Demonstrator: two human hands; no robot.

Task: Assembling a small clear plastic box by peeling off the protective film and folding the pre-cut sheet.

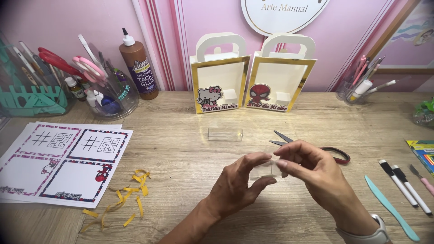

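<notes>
A small clear plastic piece is pinched between the fingertips of the left hand and right hand, held just above the wooden table. Open scissors lie just behind the right hand; a second clear box sits farther back.

Both forearms come up from the bottom edge and angle in toward each other at centre. The left hand sits palm half-turned inward, thumb below and fingers curled above, tips pinched toward the right. The right hand faces it, back of the hand to the camera, fingers bent and bunched, fingertips meeting the left's. A pale band circles the right wrist. Both hands hover above the bench.
</notes>
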